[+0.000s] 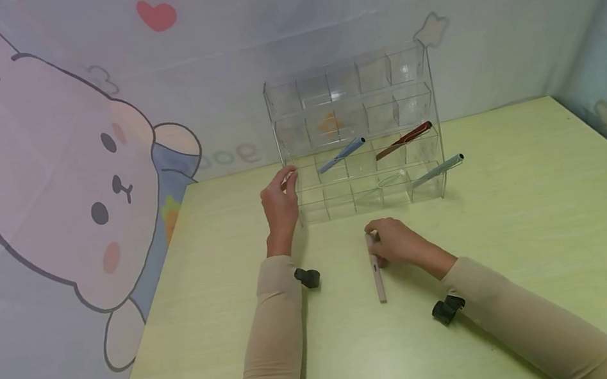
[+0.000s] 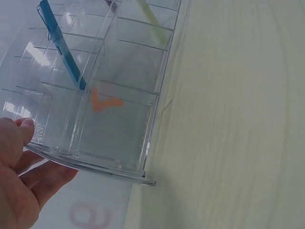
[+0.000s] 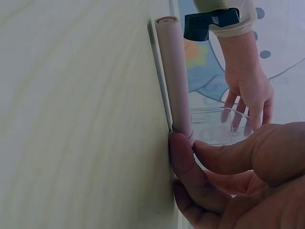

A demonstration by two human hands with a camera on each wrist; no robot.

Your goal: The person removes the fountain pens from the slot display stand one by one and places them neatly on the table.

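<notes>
My left hand (image 1: 281, 209) pinches the left side edge of a clear stepped pen display rack (image 1: 312, 213). In the left wrist view, the thumb and fingers lie on either side of that clear panel. My right hand (image 1: 398, 241) pinches a pale pink pen (image 1: 378, 279) just in front of the rack. The right wrist view shows this pen (image 3: 174, 76) low over the tabletop, between thumb and fingers. Slanting in the rack's lower tiers are a blue pen (image 1: 342, 155), a dark red pen (image 1: 404, 140), a green pen (image 1: 439, 170) and a whitish pen (image 1: 392, 179).
The rack stands near the back of a yellow-green table (image 1: 531, 235). Behind it hangs a pale cloth backdrop (image 1: 226, 51) with a cartoon rabbit. A small black camera (image 1: 308, 277) sits at the left wrist, another black camera (image 1: 447, 310) at the right.
</notes>
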